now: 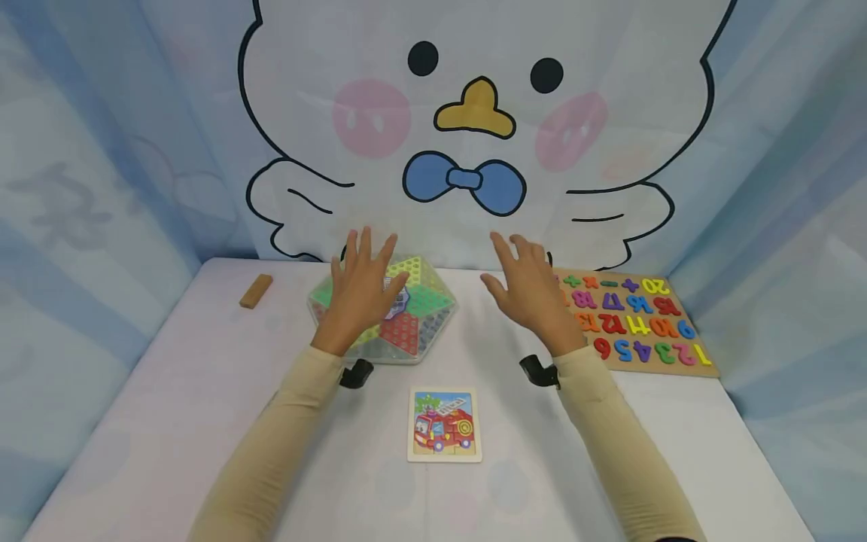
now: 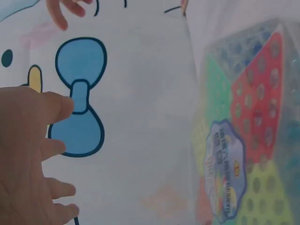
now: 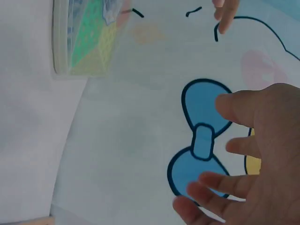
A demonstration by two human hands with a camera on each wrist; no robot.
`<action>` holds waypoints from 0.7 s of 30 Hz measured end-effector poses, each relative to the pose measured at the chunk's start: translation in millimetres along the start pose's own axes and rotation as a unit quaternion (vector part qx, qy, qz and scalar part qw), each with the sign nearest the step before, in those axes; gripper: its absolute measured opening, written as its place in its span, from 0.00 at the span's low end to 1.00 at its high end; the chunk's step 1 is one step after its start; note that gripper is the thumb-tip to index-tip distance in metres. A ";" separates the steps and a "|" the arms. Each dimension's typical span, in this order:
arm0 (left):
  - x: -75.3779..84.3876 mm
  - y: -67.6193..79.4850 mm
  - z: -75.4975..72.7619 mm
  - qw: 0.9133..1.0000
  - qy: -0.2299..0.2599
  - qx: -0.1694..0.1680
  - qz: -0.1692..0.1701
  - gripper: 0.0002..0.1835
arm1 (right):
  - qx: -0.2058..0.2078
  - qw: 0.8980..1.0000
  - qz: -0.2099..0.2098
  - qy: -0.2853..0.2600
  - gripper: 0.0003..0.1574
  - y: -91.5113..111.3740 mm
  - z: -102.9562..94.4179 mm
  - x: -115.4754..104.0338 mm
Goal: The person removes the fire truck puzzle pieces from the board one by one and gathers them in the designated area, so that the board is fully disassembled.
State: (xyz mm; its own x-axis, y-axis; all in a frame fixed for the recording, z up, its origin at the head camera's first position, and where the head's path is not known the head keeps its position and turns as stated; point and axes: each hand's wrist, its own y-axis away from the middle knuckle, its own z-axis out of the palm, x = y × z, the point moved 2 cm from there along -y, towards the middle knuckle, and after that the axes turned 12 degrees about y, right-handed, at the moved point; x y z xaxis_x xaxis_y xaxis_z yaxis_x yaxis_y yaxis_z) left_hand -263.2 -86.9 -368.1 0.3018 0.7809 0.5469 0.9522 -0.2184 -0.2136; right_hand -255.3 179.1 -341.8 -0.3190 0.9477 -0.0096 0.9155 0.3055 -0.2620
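Observation:
Fingers spread, my left hand [image 1: 363,295] is raised over a hexagonal game board [image 1: 433,301] in a clear case, covering part of it in the head view. In the left wrist view, the case's coloured triangles and printed label [image 2: 226,171] show beside the hand. My right hand [image 1: 531,293] is also raised, its fingers apart, just left of a wooden number board [image 1: 650,324] with colourful numerals. Neither hand holds anything. Between the forearms, a small square picture puzzle [image 1: 444,425] of a red fire truck lies flat on the table.
A small brown wooden block [image 1: 256,291] lies at the table's back left. The white table [image 1: 203,421] ends at a curtain [image 1: 467,233] printed with a cartoon face and blue bow tie. More curtain hangs along both sides.

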 end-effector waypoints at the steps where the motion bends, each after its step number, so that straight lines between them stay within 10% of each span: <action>1: -0.2 7.4 2.0 1.000 0.015 -0.009 0.011 0.38 | -0.004 1.000 -0.017 -0.006 0.42 4.6 1.4 -4.9; 10: -1.7 96.3 25.3 0.984 0.062 -0.094 0.140 0.31 | -0.123 0.976 -0.156 -0.089 0.31 52.1 30.4 -52.7; 21: -11.2 149.5 60.8 0.951 0.060 -0.273 0.128 0.32 | -0.224 0.946 -0.212 -0.097 0.24 80.5 76.6 -83.8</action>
State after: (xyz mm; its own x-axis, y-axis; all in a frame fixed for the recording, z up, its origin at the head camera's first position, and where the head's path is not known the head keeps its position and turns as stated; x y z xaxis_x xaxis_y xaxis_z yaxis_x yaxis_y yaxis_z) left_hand -127.2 -92.7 -455.3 0.4999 0.5958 0.6286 0.7190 -0.6901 0.0823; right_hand -173.6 117.3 -435.9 -0.6795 0.7102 -0.1841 0.6940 0.7036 0.1526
